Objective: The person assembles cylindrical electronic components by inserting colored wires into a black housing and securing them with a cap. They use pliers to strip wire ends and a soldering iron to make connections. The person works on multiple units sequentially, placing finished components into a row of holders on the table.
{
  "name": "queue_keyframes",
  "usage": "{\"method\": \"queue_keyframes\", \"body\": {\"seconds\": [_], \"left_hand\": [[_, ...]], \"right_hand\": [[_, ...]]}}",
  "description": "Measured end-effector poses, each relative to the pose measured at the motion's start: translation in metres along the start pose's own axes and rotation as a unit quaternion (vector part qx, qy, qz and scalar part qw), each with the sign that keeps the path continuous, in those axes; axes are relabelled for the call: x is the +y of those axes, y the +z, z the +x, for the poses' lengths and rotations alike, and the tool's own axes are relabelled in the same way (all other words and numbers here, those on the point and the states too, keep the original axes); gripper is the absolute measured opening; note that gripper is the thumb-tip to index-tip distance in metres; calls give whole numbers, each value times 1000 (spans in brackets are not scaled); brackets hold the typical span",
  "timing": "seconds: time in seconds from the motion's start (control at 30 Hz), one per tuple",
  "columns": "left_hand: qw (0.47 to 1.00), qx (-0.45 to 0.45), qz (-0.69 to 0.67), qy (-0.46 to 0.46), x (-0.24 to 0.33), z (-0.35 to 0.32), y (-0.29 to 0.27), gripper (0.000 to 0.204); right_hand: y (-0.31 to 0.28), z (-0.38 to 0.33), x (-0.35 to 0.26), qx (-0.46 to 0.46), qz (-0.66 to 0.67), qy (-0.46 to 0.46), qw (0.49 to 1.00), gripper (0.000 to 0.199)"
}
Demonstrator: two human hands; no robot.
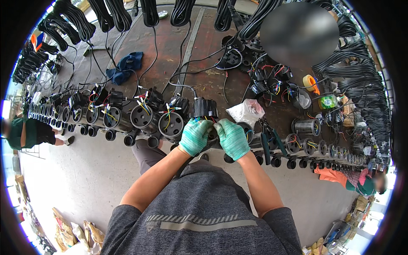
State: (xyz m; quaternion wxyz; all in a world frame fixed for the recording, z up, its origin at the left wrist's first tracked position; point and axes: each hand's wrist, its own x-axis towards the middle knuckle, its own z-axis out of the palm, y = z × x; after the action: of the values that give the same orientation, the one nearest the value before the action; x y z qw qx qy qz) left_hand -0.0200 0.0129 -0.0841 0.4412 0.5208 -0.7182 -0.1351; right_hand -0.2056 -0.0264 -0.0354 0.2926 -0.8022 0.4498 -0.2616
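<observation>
Left hand [196,137] and right hand [232,138] nearly meet, fingertips pinched, seemingly on thin wires [207,118]; exact grip hidden. Black finned unit [204,107] just beyond, near desk [168,40] edge. Advisable: steady one side, align ends, avoid tugging leads.

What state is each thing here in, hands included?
Left hand: gloved, fingers bent, grip hidden
Right hand: gloved, fingers bent, grip hidden
Ribbed black part: wires coming out
Black cylinder: wires protruding from its end
Pliers: handles spread apart
Blue cloth: crumpled
Plastic bag: crumpled
Black cable: coiled in a bundle
</observation>
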Motion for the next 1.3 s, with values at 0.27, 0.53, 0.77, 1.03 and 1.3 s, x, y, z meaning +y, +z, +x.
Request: {"method": "queue_keyframes", "body": {"seconds": [0.27, 0.53, 0.77, 1.03, 1.3], "left_hand": [[998, 4, -28, -62, -1, -3, 2, 15], [969, -40, -187, -159, 4, 2, -11, 13], [958, -63, -212, -180, 5, 4, -18, 16], [944, -59, -255, -201, 4, 0, -16, 14], [933, -70, -272, -227, -1, -3, -13, 16]], "right_hand": [[-44, -9, -21, 26, -17, 49, 998, 40], [-130, -81, 40, -21, -344, 254, 904, 110], [-123, -63, 14, -47, -367, 171, 913, 102], [-67, -34, -20, -95, -238, 37, 966, 85], [-54, -29, -21, -90, -223, 7, 971, 87]]}}
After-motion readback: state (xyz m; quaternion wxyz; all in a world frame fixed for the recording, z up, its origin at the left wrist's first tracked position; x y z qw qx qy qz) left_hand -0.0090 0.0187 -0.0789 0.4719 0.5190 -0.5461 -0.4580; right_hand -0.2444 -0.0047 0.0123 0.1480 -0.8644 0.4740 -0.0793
